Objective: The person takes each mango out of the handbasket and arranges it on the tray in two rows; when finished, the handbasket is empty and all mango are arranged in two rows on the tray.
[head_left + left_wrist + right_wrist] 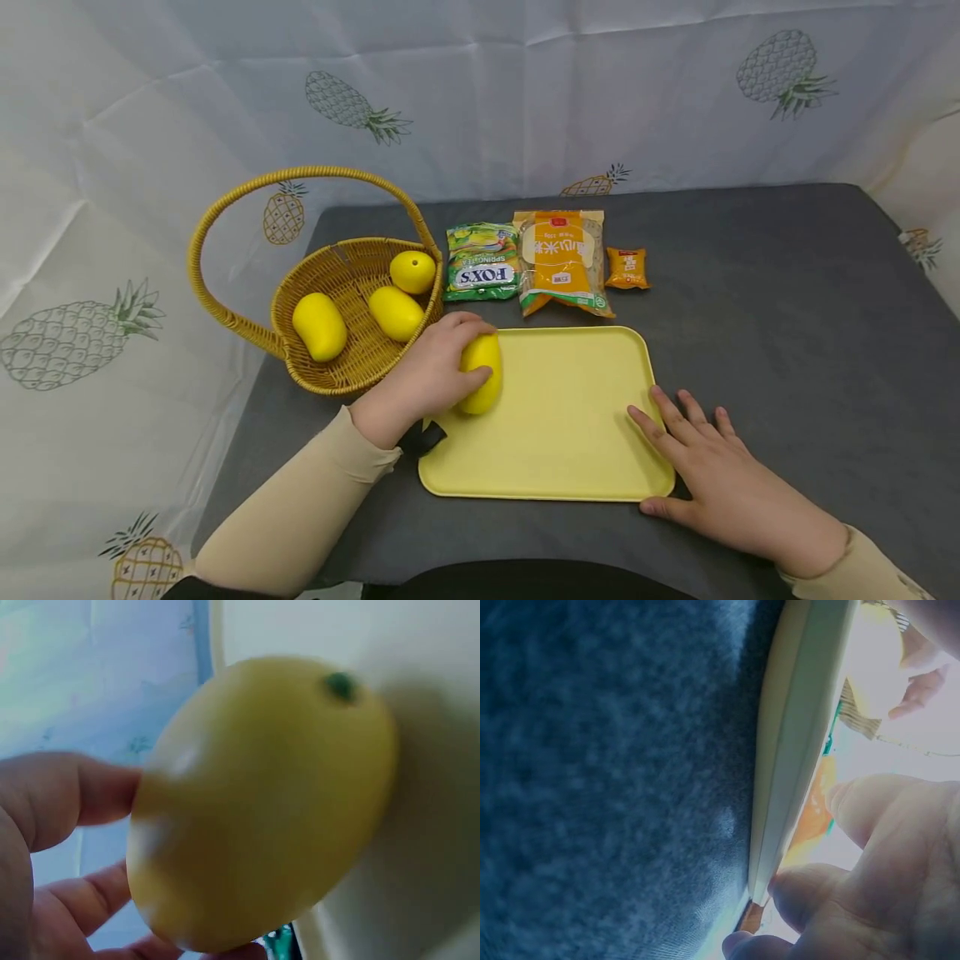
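Observation:
My left hand (442, 367) grips a yellow mango (482, 375) at the left side of the yellow tray (570, 417). In the left wrist view the mango (262, 802) shows a small green spot near its top, with thumb and fingers around it. Whether it touches the tray I cannot tell. At the tray's right edge rests my right hand (705, 467), fingers spread; in the right wrist view its fingertips lie against the tray's rim (795, 765). Just left of the tray stands a wicker basket (352, 379) holding three mangoes (319, 327).
Behind the tray lie a green Fox's candy bag (482, 261), a larger orange-and-clear snack bag (562, 262) and a small orange packet (627, 268). The basket's tall handle (197, 258) arches up on the left. A pineapple-print curtain (480, 108) hangs behind the dark grey table (787, 333).

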A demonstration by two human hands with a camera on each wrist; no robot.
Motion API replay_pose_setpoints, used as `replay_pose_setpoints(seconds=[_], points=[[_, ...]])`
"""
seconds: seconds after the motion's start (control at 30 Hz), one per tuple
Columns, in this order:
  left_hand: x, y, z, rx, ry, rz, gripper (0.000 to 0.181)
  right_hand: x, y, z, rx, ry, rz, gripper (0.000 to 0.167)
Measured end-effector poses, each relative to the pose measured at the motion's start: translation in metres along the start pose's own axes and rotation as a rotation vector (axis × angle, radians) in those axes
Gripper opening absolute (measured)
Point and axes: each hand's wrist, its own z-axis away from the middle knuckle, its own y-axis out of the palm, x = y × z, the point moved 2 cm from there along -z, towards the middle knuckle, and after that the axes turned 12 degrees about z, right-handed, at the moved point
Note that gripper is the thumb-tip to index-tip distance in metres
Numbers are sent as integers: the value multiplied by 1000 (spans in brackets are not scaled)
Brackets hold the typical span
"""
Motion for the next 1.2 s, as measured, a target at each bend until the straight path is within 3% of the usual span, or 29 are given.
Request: replay_pose_setpoints(seconds=[0.47, 0.7, 0.93, 1.07, 1.2], points=[[9, 4, 0, 56, -165, -71, 57, 1, 1, 0, 8, 5, -13, 109], [7, 4, 7, 57, -154, -129, 63, 1, 0, 0, 10, 6, -22, 109], [-3, 1, 17, 16, -123, -235, 69, -1, 0, 0, 21, 6, -35, 109], [-14, -11, 26, -15, -94, -237, 71, -1, 1, 0, 23, 7, -38, 109], [-24, -34, 34, -73, -60, -221, 71, -1, 2, 1, 21, 8, -36, 108]])
